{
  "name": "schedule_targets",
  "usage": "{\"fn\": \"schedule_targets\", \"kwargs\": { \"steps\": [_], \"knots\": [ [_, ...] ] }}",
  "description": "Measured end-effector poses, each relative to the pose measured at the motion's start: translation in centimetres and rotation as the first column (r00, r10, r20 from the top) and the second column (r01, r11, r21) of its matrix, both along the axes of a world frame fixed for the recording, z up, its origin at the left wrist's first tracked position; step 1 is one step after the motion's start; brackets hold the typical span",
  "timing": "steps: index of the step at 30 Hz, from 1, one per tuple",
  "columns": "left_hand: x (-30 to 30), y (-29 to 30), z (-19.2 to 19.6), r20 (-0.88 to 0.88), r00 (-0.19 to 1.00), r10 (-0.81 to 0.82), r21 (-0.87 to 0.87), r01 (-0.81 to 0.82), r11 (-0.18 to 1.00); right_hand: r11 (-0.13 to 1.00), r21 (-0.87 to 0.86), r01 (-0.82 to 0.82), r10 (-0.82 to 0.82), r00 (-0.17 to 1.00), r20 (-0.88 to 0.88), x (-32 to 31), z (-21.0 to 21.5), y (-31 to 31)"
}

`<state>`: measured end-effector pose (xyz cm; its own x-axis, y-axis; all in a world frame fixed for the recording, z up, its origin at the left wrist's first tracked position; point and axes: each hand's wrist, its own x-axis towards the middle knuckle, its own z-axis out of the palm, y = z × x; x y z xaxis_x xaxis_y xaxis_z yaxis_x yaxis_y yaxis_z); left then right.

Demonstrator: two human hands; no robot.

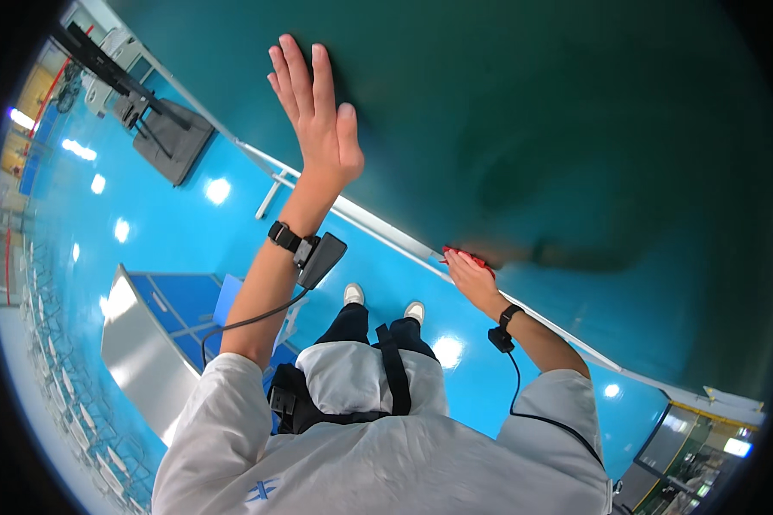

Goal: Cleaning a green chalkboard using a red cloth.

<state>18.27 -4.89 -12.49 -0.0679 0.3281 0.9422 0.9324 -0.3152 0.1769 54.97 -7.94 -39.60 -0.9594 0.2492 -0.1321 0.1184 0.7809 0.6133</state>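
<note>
A large dark green board (610, 180), like a chalkboard, fills the upper right, with a pale tray-like rail (386, 230) along its lower edge. My left hand (318, 124) is held up before the board with its fingers stretched out and holds nothing; whether the palm touches the surface I cannot tell. Farther right and close to the rail, my right hand (472, 279) is closed over a flat red thing (483, 260) against the board. The hand covers most of it, so its kind is unclear. Darker, blurry patches show on the board above that hand.
Below the board lies a shiny blue floor (232, 227), where my feet stand. A blue and grey cabinet or desk (176, 300) is at the left. Behind it are rows of chairs (69, 403). A dark stand on a base (176, 137) is at the upper left.
</note>
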Motion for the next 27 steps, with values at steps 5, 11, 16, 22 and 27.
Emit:
{"fn": "schedule_targets", "kwargs": {
  "steps": [5, 11, 16, 22, 27],
  "knots": [
    [-0.6, 0.2, -2.5, -0.048, 0.999, -0.014, 0.061, 0.017, 0.998, 0.998, -0.056, 0.005, -0.020, 0.958, -0.285, -0.3, 14.1, -1.2],
    [-0.2, 1.0, -4.8, -0.053, 0.997, -0.059, 0.107, 0.065, 0.992, 0.895, 0.345, 0.282, 0.131, 0.574, -0.808, 1.7, 35.7, -2.1],
    [-0.5, 1.4, -5.0, -0.042, 0.998, -0.056, 0.137, 0.061, 0.989, 0.875, 0.352, 0.331, 0.292, 0.218, -0.931, -1.3, 41.6, -0.4],
    [-0.1, 1.2, -4.6, -0.030, 0.998, -0.064, 0.139, 0.067, 0.988, 0.897, 0.394, 0.198, 0.240, 0.531, -0.813, -3.8, 24.4, 0.8],
    [-0.3, 1.7, -3.7, -0.076, 0.995, -0.070, 0.152, 0.081, 0.985, 0.986, 0.153, 0.062, -0.002, 0.932, -0.363, -3.5, 11.2, -0.8]
  ]
}}
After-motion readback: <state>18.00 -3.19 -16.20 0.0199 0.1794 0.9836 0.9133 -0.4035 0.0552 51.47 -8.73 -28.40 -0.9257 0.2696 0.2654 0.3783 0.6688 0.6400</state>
